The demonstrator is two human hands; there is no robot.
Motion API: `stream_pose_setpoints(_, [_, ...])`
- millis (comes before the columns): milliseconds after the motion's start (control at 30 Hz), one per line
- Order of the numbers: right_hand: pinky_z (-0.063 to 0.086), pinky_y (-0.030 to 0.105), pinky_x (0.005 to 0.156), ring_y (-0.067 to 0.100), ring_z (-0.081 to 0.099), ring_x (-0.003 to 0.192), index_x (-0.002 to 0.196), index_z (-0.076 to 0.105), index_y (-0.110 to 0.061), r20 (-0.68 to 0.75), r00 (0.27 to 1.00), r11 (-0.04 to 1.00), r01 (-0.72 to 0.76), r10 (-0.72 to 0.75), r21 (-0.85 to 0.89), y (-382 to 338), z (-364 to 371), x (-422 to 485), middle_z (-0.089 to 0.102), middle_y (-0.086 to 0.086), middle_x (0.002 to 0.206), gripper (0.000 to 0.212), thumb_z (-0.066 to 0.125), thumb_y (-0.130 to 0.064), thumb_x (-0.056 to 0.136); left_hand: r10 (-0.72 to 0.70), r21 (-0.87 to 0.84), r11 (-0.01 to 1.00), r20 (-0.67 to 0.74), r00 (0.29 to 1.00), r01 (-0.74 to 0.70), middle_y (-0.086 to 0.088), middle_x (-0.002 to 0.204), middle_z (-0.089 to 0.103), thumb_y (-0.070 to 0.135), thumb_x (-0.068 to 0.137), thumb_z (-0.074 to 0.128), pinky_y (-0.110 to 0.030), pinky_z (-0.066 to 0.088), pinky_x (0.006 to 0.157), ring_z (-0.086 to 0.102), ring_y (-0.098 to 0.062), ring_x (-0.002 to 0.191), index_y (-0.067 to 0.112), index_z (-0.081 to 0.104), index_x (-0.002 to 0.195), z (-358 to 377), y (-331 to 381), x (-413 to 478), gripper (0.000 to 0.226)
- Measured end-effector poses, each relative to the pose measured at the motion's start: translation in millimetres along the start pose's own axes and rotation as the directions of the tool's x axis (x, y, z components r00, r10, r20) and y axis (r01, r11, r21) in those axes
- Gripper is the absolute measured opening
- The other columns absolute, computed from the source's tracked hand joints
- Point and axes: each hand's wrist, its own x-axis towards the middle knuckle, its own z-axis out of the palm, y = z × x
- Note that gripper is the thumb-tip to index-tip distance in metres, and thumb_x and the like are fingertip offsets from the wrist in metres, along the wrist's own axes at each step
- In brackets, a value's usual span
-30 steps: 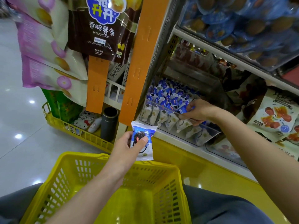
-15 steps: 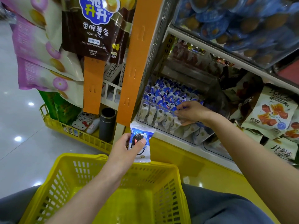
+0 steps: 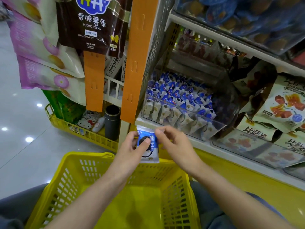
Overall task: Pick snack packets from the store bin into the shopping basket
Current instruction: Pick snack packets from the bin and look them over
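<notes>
**Over the basket's far rim: one packet between my hands**

At 10 o'clock in my view, pink snack bags (image 3: 38, 52) hang beside a brown potato-sticks bag (image 3: 89, 23), and two orange strips (image 3: 94, 80) run down past them. Below these, at 9 o'clock, is a yellow wire rack (image 3: 79, 131), with a black cylinder (image 3: 112, 123) standing at its right end. The yellow shopping basket (image 3: 69, 179) sits at 6 o'clock, with my dark trousers showing on either side.

Just above its far rim, at the basket's 12 o'clock, my left hand (image 3: 130, 151) grips the blue-and-white snack packet (image 3: 151, 155). My thumb lies across its front and my fingers curl behind it. The packet stands upright, apart from the bin.

My right hand (image 3: 176, 147) is just beside the packet at its 3 o'clock, fingers curled, fingertips at its upper right edge. Whether they pinch it or only touch it I cannot tell.

At 1 o'clock from my hands, the clear store bin (image 3: 221, 128) on the shelf is filled with rows of like packets. At 3 o'clock in view lie pale bags printed with red cubes (image 3: 280, 106).
</notes>
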Motion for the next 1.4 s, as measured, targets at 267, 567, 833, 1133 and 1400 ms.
stream_pose_setpoints(267, [0.042,0.011,0.05,-0.004,0.053,0.053,0.081,0.062,-0.017,0.063,0.988,0.939,-0.153,0.14,0.309,8,15,-1,0.061,-0.003,0.068,0.013,0.056,-0.011,0.09,0.018,0.059,0.998,0.011,1.0,-0.019,-0.008,0.092,0.067,0.003,0.09,0.053,-0.019,0.051,0.069,0.065,-0.004,0.077,0.009,0.058,0.104,-4,-3,1,0.016])
stream_pose_setpoints(567, [0.044,0.023,0.063,0.003,0.054,0.07,0.084,0.066,-0.021,-0.004,0.97,0.956,0.238,-0.243,-0.174,16,23,-13,0.061,-0.009,0.076,0.008,0.062,-0.027,0.087,-0.027,0.082,0.996,-0.08,0.996,0.034,-0.027,0.086,0.064,0.023,0.093,0.052,-0.027,0.049,0.059,0.065,-0.025,0.075,-0.004,0.054,0.088,-10,-11,0,0.027])
stream_pose_setpoints(833, [0.051,0.027,0.067,0.007,0.061,0.075,0.083,0.065,-0.019,-0.105,0.975,0.977,0.185,-0.196,-0.108,18,17,-7,0.066,-0.008,0.079,0.006,0.063,-0.022,0.087,-0.143,-0.005,0.99,-0.035,0.989,0.142,-0.014,0.091,0.069,0.032,0.088,0.057,-0.033,0.048,0.08,0.066,-0.022,0.089,0.007,0.062,0.094,-10,-14,4,0.026])
stream_pose_setpoints(1133, [0.055,0.021,0.059,0.012,0.061,0.065,0.105,0.048,-0.006,0.007,0.959,0.849,-0.254,0.283,0.464,9,-3,-1,0.062,0.015,0.087,0.013,0.049,-0.002,0.092,-0.032,-0.031,0.999,-0.111,0.993,0.029,-0.002,0.092,0.074,0.018,0.082,0.066,-0.019,0.056,0.067,0.07,-0.014,0.084,0.012,0.064,0.102,-11,-12,5,0.02])
stream_pose_setpoints(1400, [0.053,0.028,0.079,0.015,0.065,0.08,0.115,0.05,-0.002,0.361,0.904,0.964,-0.26,0.227,0.046,13,1,-10,0.067,0.016,0.102,0.037,0.067,-0.003,0.081,0.069,0.055,0.997,-0.193,0.979,-0.059,-0.008,0.084,0.072,0.021,0.092,0.054,-0.022,0.056,0.064,0.069,-0.014,0.074,0.01,0.066,0.09,-17,-14,7,0.017])
